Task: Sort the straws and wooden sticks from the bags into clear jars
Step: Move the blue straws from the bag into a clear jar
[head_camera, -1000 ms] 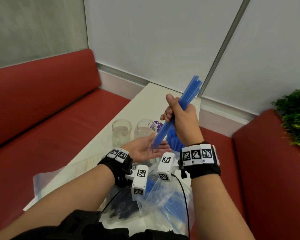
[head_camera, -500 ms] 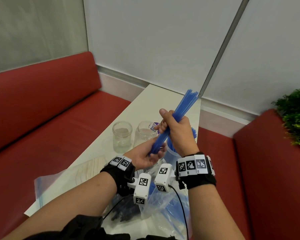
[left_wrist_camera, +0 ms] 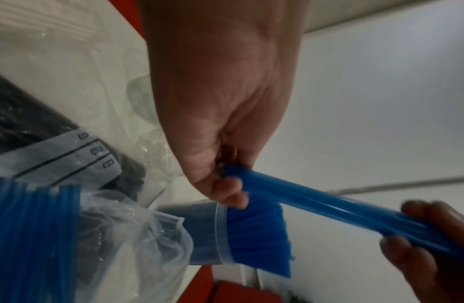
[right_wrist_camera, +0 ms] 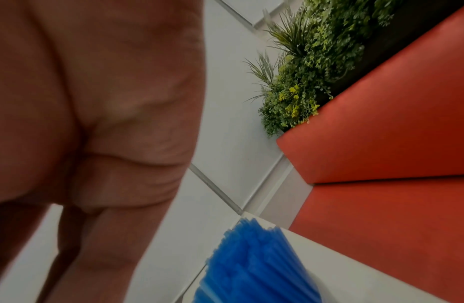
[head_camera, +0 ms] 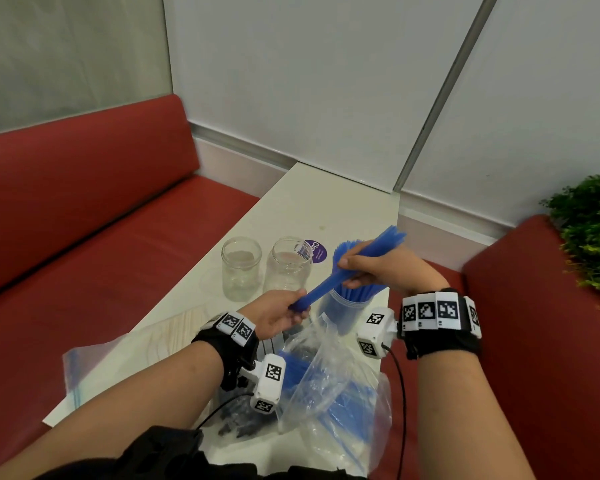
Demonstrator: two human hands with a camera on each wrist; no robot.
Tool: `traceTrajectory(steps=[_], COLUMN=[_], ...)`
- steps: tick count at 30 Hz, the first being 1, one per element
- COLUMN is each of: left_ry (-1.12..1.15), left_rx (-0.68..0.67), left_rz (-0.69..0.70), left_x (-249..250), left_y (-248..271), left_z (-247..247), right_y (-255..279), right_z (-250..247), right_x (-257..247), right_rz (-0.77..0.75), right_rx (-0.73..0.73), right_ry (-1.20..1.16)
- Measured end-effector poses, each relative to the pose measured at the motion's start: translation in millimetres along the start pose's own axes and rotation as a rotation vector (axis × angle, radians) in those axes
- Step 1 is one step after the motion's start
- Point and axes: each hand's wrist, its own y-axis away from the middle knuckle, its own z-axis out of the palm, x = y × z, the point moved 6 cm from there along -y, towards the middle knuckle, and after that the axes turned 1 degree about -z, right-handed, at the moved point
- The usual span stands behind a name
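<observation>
- Head view: both hands hold one bundle of blue straws [head_camera: 354, 263] slantwise above the white table [head_camera: 312, 202]. The left hand [head_camera: 274, 315] has its fingers curled round the bundle's lower end; the right hand [head_camera: 388, 268] is wrapped round its upper half, thumb lying across the straws.
- Just below the bundle stands a clear jar already packed with blue straws [head_camera: 347, 306], its straws fanning out above the rim.
- Two empty clear jars [head_camera: 241, 268] stand side by side to the left of the filled one, next to a purple round sticker [head_camera: 315, 251] on the table.
- Near the person lies a crumpled clear bag [head_camera: 329, 382] with more blue straws inside, a bag of dark sticks or straws [head_camera: 236, 417] under the left wrist, and a flat bag of pale wooden sticks [head_camera: 160, 344] to the left.
- Left wrist view adds the grip up close: fingertips [left_wrist_camera: 230, 190] and thumb pinch the very end of the bundle, and the right hand's fingers [left_wrist_camera: 430, 215] show at the far end. It also shows the white label strips [left_wrist_camera: 56, 151] on the dark bag.
- Right wrist view is mostly palm [right_wrist_camera: 95, 102]; the held bundle is hidden there. Only the tips of the straws in the filled jar [right_wrist_camera: 254, 266] appear, blurred, with a green plant [right_wrist_camera: 311, 61] behind a red bench back [right_wrist_camera: 394, 123].
</observation>
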Motion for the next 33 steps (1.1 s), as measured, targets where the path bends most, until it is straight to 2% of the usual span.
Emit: traceTrajectory(steps=[5, 9, 12, 14, 18, 22, 26, 29, 31, 33], left_ry=[-0.513, -1.293, -1.672, -1.8, -2.045, -2.257, -2.32, -2.39, -2.406, -2.421], left_rx=[-0.043, -0.149, -0.264, -0.332, -0.375, -0.344, -0.319, -0.31, -0.346, -0.353], left_rz=[0.012, 0.185, 0.222, 0.193, 0.17, 0.27, 0.354, 0.448, 0.481, 0.471], left_x=[-16, -20, -37, -51, -70, -78, -83, -83, -85, -84], left_y=[-6, -12, -12, -13, -13, -10, -9, -7, -6, -5], left_z=[-2, 12, 22, 23, 18, 11, 4, 3, 4, 5], right_y=[-8, -14, -18, -21, -27, -37, -42, -41, -35, -34], right_z=[-25, -46, -53, -53, -43, -28, -23, -24, -23, -17], right_x=[22, 25, 27, 31, 49, 66, 68, 57, 43, 35], right_rz=[0.077, 0.069, 0.055, 0.07, 0.13, 0.164, 0.155, 0.061, -0.095, -0.221], right_rx=[0.133, 0.286, 0.382, 0.418, 0.454, 0.482, 0.499, 0.628, 0.798, 0.881], right_ry=[0.095, 0.17, 0.224, 0.233, 0.242, 0.403, 0.45, 0.527, 0.57, 0.643])
